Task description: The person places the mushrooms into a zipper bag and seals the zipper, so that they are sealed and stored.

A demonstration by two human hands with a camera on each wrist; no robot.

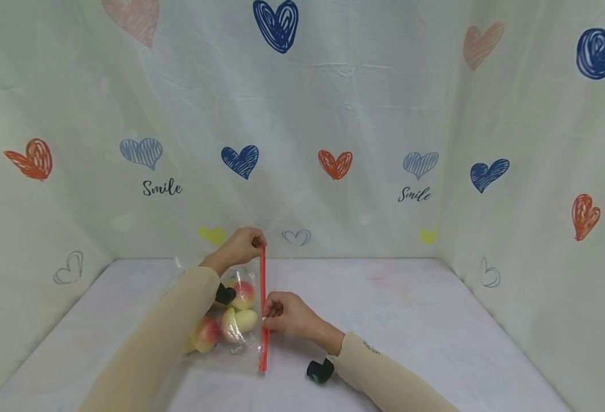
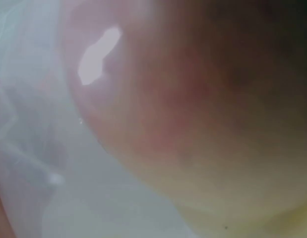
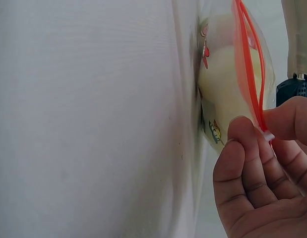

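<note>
A clear slider bag [image 1: 248, 349] with a red zip strip [image 1: 263, 274] holds several peaches [image 1: 244, 296], yellow with red blush. My left hand [image 1: 242, 245] pinches the far end of the strip. Partway along it, my right hand [image 1: 289, 316] grips the small white slider [image 3: 268, 135] between thumb and fingers. In the right wrist view the two red edges stand apart on one side of the slider. One peach [image 2: 183, 124], blurred and very close behind the plastic, fills most of the left wrist view. The left forearm hides part of the bag.
The bag lies on a white table [image 1: 385, 320]. A white curtain [image 1: 302, 103] printed with hearts and "Smile" stands behind and at both sides. Black wrist cameras [image 1: 320, 371] are worn at both wrists.
</note>
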